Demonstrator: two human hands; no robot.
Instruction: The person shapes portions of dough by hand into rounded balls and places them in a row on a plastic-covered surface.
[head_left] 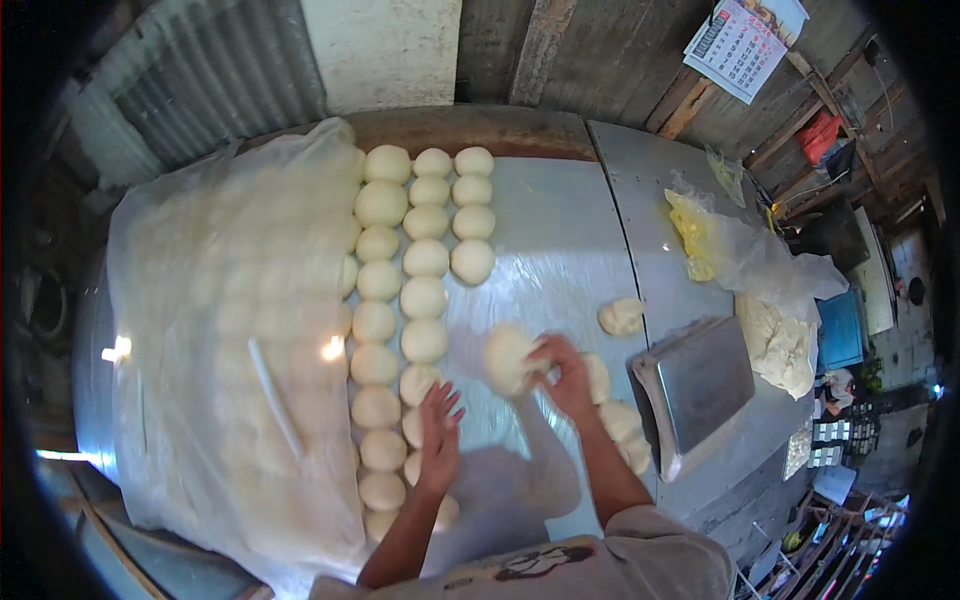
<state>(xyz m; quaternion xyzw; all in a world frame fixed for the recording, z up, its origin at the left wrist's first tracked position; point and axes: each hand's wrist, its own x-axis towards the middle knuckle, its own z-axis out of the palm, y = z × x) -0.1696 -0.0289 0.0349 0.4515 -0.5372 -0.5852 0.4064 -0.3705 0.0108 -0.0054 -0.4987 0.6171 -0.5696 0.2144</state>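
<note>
My left hand (440, 430) is spread open beside the rows of round, pale dough balls (425, 340), its fingertips at or just over one in the nearer column; I cannot tell if they touch. My right hand (562, 370) has its fingers on a slightly blurred dough ball (505, 355) over the steel tabletop (545, 220). Just right of it sit loose dough pieces (625, 435), partly behind my arm, and a lone lump (620, 318) farther back. On the left, a translucent plastic sheet (200, 280) covers more balls, with white rods (275, 395) on it.
At the right stands a steel scale (700, 380), with a big dough mass (775, 355) and crumpled plastic bags (760, 260) behind it. Beyond are a blue container (840, 325) and cluttered racks (840, 440). A wooden and corrugated wall with a calendar (740, 55) runs along the back.
</note>
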